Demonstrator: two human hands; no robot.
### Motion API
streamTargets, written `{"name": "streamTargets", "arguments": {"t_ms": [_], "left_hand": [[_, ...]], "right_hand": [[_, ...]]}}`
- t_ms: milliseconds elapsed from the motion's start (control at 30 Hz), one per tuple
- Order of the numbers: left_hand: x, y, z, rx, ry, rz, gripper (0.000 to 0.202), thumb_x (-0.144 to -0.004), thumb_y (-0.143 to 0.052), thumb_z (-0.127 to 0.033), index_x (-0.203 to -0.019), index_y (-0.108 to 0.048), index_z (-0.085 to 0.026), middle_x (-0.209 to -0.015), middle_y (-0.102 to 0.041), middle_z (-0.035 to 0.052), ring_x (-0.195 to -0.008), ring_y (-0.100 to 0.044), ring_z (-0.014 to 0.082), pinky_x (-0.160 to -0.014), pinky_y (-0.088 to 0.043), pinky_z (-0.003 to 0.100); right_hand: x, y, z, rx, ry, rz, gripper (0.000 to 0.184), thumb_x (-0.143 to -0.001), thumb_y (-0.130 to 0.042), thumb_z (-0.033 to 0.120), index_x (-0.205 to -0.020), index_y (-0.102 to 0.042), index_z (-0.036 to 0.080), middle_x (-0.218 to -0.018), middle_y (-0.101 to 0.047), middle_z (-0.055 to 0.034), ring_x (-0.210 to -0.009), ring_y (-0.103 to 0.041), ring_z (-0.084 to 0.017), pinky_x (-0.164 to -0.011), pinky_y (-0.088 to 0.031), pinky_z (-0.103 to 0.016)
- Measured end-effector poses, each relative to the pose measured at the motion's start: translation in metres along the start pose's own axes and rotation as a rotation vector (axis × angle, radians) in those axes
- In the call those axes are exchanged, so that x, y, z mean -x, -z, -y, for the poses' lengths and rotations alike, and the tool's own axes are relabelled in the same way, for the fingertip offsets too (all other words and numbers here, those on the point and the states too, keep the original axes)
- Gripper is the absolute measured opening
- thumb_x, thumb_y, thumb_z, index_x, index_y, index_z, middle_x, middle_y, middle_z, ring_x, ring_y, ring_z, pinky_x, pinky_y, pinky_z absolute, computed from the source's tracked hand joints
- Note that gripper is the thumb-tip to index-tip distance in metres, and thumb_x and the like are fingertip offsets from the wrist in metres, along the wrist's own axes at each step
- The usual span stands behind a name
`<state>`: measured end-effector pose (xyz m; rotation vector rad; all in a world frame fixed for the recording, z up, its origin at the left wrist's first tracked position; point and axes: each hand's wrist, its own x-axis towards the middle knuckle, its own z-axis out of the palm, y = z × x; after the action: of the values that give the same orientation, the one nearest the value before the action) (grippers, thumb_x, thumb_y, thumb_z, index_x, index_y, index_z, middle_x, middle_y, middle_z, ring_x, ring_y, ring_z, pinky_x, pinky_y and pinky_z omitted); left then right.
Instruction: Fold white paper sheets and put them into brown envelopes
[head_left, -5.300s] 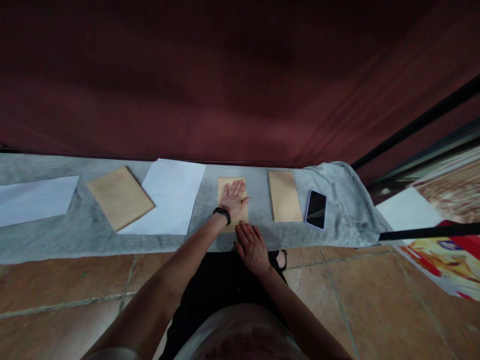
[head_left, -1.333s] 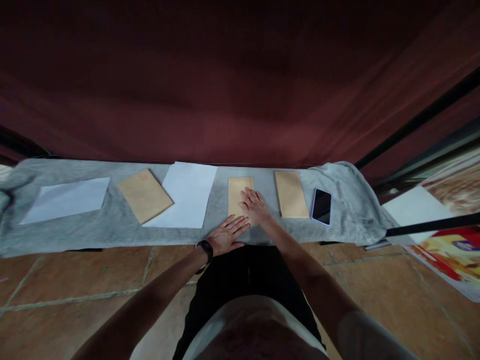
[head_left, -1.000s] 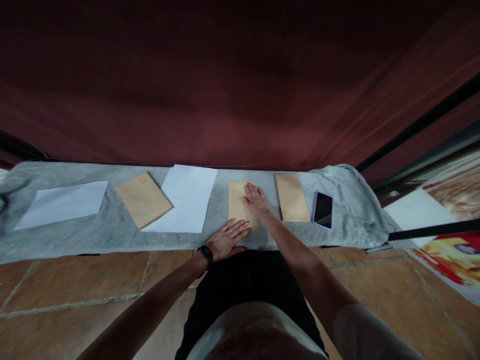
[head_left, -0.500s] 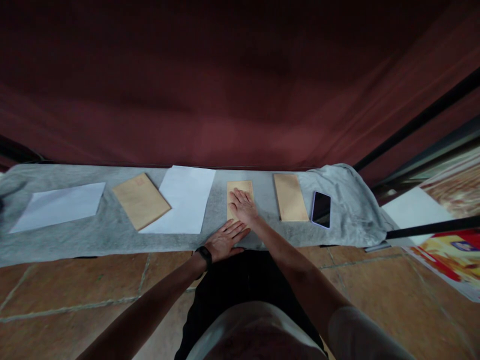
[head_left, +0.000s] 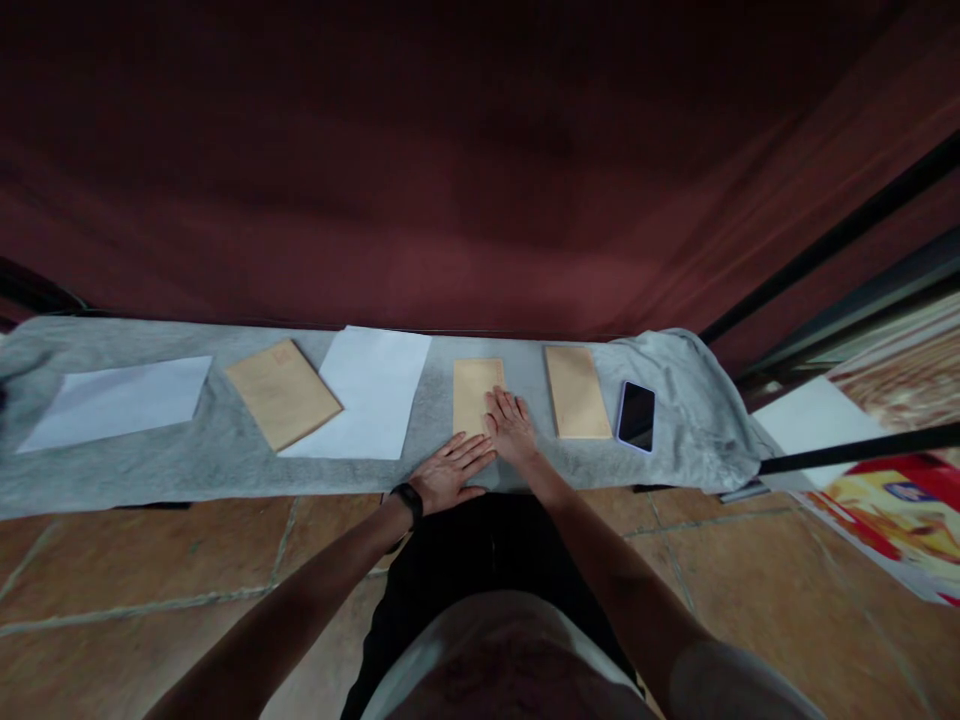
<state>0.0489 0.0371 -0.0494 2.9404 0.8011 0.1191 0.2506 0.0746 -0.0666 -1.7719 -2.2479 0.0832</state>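
A small brown envelope (head_left: 472, 390) lies flat on the grey cloth (head_left: 225, 475) in front of me. My left hand (head_left: 450, 470), with a black band on its wrist, rests palm down over the envelope's near end. My right hand (head_left: 511, 425) lies flat along the envelope's right edge, fingers pointing away from me. Both hands have their fingers stretched out, and neither grips anything. The envelope's near edge is hidden under the hands.
On the right lie a brown envelope stack (head_left: 577, 393) and a phone (head_left: 637, 416). To the left, a larger brown envelope (head_left: 285, 395) overlaps white paper sheets (head_left: 375, 390); another white sheet (head_left: 116, 403) lies farther left. A dark red curtain (head_left: 450, 250) hangs behind.
My right hand has slid from the middle of the small envelope to its right edge, uncovering more of its face. My left hand stays almost where it was.
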Motion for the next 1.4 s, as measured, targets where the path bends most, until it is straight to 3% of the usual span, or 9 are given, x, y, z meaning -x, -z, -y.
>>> {"name": "streamTargets", "arguments": {"t_ms": [300,667,767,867,1000,1200,1400], "left_hand": [[0.001,0.000,-0.001,0.020,0.001,-0.034,0.066,-0.100,-0.040,-0.056,-0.155,-0.032,-0.022,-0.164,-0.028,0.0068,-0.153,-0.019,0.0190,-0.126,-0.010,0.042],[0.028,-0.006,-0.001,0.009,0.098,-0.097,0.061,-0.102,-0.036,-0.051,-0.154,-0.034,-0.018,-0.161,-0.034,0.0083,-0.151,-0.027,0.0186,-0.125,-0.018,0.041],[0.028,-0.003,-0.003,0.013,0.133,-0.115,0.056,-0.103,-0.034,-0.049,-0.150,-0.042,-0.018,-0.157,-0.042,0.0090,-0.147,-0.034,0.0194,-0.125,-0.021,0.043],[0.015,0.000,-0.007,0.017,0.203,-0.129,0.054,-0.104,-0.031,-0.047,-0.143,-0.051,-0.017,-0.152,-0.049,0.0103,-0.143,-0.041,0.0203,-0.124,-0.023,0.042],[-0.012,0.000,-0.003,0.032,0.312,-0.101,0.060,-0.103,-0.026,-0.050,-0.148,-0.045,-0.015,-0.156,-0.043,0.0114,-0.147,-0.035,0.0224,-0.124,-0.023,0.044],[-0.051,-0.009,0.022,0.081,0.420,-0.065,0.064,-0.103,-0.019,-0.048,-0.158,-0.026,-0.017,-0.163,-0.031,0.0097,-0.152,-0.022,0.0228,-0.125,-0.015,0.046],[-0.086,-0.014,0.049,0.085,0.455,-0.107,0.066,-0.102,-0.021,-0.049,-0.159,-0.019,-0.015,-0.164,-0.027,0.0124,-0.153,-0.018,0.0253,-0.125,-0.012,0.049]], "right_hand": [[0.054,0.015,-0.009,0.051,-0.043,-0.014,0.053,-0.104,-0.036,0.031,-0.155,-0.034,0.016,-0.160,-0.034,-0.0126,-0.147,-0.034,-0.028,-0.121,-0.022,-0.052],[0.062,0.018,-0.010,0.034,-0.085,-0.001,0.051,-0.105,-0.033,0.034,-0.155,-0.035,0.019,-0.161,-0.035,-0.0090,-0.147,-0.033,-0.028,-0.121,-0.020,-0.050],[0.062,0.019,-0.009,0.026,-0.089,-0.004,0.051,-0.105,-0.033,0.035,-0.154,-0.037,0.019,-0.160,-0.036,-0.0082,-0.146,-0.034,-0.028,-0.121,-0.020,-0.050],[0.062,0.020,-0.008,0.018,-0.086,-0.015,0.051,-0.105,-0.033,0.035,-0.154,-0.037,0.020,-0.159,-0.037,-0.0086,-0.146,-0.035,-0.028,-0.121,-0.021,-0.050],[0.063,0.020,-0.008,0.017,-0.088,-0.039,0.050,-0.105,-0.034,0.034,-0.152,-0.040,0.019,-0.159,-0.039,-0.0088,-0.145,-0.036,-0.028,-0.120,-0.022,-0.051],[0.061,0.020,-0.009,0.008,-0.095,-0.021,0.051,-0.104,-0.036,0.036,-0.153,-0.039,0.020,-0.159,-0.038,-0.0089,-0.146,-0.036,-0.028,-0.120,-0.022,-0.050],[0.059,0.022,-0.008,-0.005,-0.111,0.004,0.051,-0.104,-0.035,0.038,-0.152,-0.041,0.020,-0.159,-0.039,-0.0087,-0.145,-0.036,-0.028,-0.120,-0.020,-0.050]]}}
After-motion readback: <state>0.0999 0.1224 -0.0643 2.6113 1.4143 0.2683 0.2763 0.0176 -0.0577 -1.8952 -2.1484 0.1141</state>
